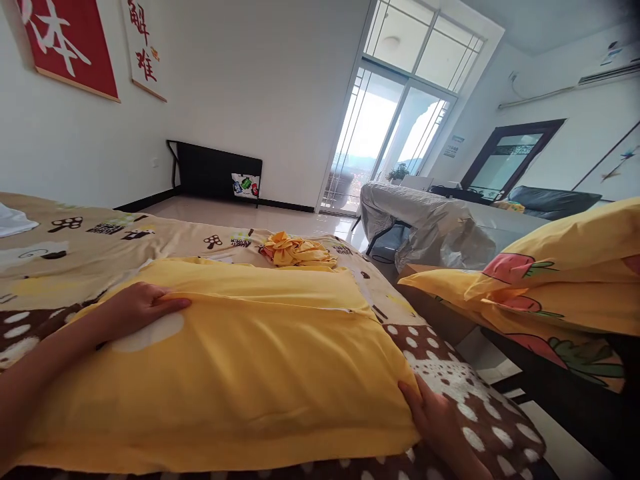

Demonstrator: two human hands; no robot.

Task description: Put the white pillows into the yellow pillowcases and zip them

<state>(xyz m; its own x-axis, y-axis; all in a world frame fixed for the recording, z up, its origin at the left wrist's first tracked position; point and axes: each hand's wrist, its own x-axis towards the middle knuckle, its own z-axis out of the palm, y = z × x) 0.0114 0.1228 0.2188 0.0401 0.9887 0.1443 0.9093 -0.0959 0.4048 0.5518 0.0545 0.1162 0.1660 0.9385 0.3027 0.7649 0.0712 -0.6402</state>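
A yellow pillow (260,373) in a pillowcase lies flat across the bed before me. A seam with a zipper (345,310) runs along its upper part, and the zipper's white end shows on the right. My left hand (137,307) is closed on the fabric at the left end of this seam, thumb pointing right. At the pillow's right edge my right hand (433,407) pinches the fabric, with its lower fingers partly hidden. Just beyond the pillow lies a crumpled yellow cloth (299,251).
A patterned brown and beige blanket (480,393) covers the bed. To the right, yellow pillows with carrot prints (565,287) are stacked above the floor. Farther back stand a plastic-covered piece of furniture (425,220), a black panel (215,172) against the wall, and glass doors (385,127).
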